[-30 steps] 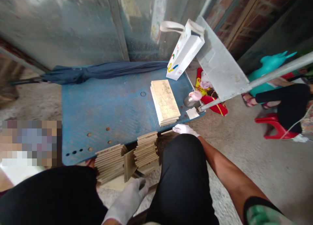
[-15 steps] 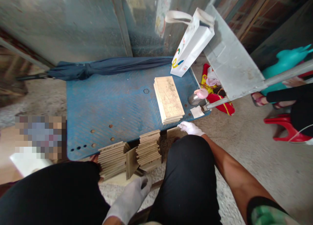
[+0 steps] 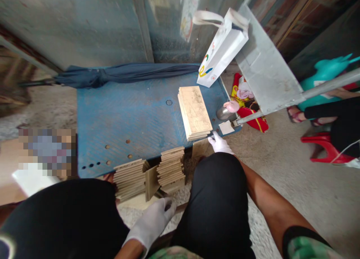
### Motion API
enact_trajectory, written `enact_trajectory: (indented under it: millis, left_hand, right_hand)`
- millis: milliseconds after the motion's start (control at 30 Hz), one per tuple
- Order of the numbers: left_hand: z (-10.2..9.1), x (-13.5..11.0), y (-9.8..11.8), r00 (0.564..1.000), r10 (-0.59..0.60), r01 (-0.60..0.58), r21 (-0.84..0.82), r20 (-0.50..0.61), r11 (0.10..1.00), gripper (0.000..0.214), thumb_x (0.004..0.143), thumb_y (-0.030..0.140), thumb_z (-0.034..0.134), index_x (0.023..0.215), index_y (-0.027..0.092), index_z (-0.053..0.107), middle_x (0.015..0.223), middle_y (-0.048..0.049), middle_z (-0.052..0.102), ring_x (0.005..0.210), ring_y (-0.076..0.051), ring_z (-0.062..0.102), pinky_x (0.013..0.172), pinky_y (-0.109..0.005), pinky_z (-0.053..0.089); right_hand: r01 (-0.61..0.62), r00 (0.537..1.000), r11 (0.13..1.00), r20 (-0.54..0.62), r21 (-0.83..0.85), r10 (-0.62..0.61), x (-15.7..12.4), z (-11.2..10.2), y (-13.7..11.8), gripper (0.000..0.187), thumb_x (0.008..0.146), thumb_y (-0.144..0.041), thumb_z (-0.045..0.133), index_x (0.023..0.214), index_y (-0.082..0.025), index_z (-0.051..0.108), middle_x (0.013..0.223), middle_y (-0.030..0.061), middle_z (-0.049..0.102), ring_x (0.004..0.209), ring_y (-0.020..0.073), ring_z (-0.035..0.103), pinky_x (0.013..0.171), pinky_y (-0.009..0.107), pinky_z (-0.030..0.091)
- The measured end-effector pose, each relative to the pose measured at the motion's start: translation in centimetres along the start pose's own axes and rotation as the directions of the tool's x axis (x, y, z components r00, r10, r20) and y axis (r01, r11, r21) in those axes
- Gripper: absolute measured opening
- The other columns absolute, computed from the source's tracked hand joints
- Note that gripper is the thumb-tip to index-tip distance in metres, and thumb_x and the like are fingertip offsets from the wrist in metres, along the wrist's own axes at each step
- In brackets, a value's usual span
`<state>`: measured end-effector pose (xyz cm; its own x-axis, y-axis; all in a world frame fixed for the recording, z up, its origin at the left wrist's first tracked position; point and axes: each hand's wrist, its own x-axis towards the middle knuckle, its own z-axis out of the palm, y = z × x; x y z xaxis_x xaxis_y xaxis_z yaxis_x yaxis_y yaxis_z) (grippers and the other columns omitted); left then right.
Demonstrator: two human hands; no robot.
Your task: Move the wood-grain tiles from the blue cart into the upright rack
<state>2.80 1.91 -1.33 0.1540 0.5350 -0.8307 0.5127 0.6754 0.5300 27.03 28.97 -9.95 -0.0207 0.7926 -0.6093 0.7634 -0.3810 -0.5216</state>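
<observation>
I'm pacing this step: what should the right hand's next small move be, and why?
Probably ease the right hand to the nearest corner of the board stack on the blue table: its fingertips show close to that corner, while the left hand is farther off, by the lower boards.

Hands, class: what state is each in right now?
Left hand: partly open, nothing visible in it.
Right hand: near the stacked boards; open or closed, cannot be told.

Dark folded umbrella (image 3: 126, 73) and white bag (image 3: 218, 54) along far edge of desk (image 3: 123, 114).
At right, pink-topped metal cup (image 3: 222, 113) near white slip (image 3: 226, 127); farther right, red stool (image 3: 317, 139).
</observation>
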Motion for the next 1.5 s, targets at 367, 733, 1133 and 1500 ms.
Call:
enact_trajectory:
  millis: [367, 733, 1133, 1500]
  left_hand:
    - [0.5, -0.5, 1.0, 0.991, 0.130, -0.128, 0.082, -0.024, 0.988, 0.037, 0.092, 0.038, 0.043, 0.095, 0.015, 0.071, 0.092, -0.0115, 0.074, 0.082, -0.021, 0.068, 0.073, -0.027, 0.042]
    - [1.4, -0.7, -0.3, 0.980, 0.191, -0.181, 0.150, -0.058, 0.972, 0.035, 0.091, 0.038, 0.048, 0.096, 0.014, 0.073, 0.096, -0.0138, 0.075, 0.087, -0.022, 0.069, 0.072, -0.027, 0.043]
    - [1.5, 0.4, -1.8, 0.986, 0.069, -0.024, 0.275, -0.153, 0.961, 0.031, 0.092, 0.031, 0.049, 0.089, 0.013, 0.073, 0.088, -0.0098, 0.074, 0.078, -0.017, 0.066, 0.065, -0.024, 0.040]
    - [0.9, 1.3, -3.6, 0.981, -0.028, 0.082, 0.276, -0.194, 0.958, 0.030, 0.092, 0.029, 0.050, 0.088, 0.013, 0.075, 0.093, -0.0113, 0.076, 0.083, -0.018, 0.068, 0.068, -0.025, 0.042]
  right_hand:
    - [0.141, 0.983, 0.980, -0.137, 0.137, -0.122, -3.1, -7.2, -3.8, 0.026, 0.093, -0.041, 0.055, 0.099, -0.017, 0.063, 0.093, 0.0077, 0.073, 0.076, 0.0148, 0.070, 0.065, 0.024, 0.056]
    - [0.327, 0.941, 0.915, 0.009, 0.235, -0.339, -12.2, -6.7, -8.5, 0.026, 0.084, -0.035, 0.070, 0.102, -0.016, 0.070, 0.089, 0.0078, 0.073, 0.072, 0.0152, 0.068, 0.060, 0.022, 0.054]
    - [0.180, 0.963, 0.959, 0.160, 0.220, -0.218, -18.7, -0.3, -5.8, 0.035, 0.096, -0.044, 0.051, 0.112, -0.016, 0.064, 0.101, 0.0110, 0.073, 0.081, 0.0156, 0.070, 0.070, 0.026, 0.052]
    - [0.443, 0.891, 0.689, 0.365, -0.574, -0.270, -15.7, 1.4, -7.6, 0.047, 0.097, -0.051, 0.042, 0.097, -0.014, 0.072, 0.105, 0.0155, 0.072, 0.096, 0.0243, 0.066, 0.069, 0.029, 0.037]
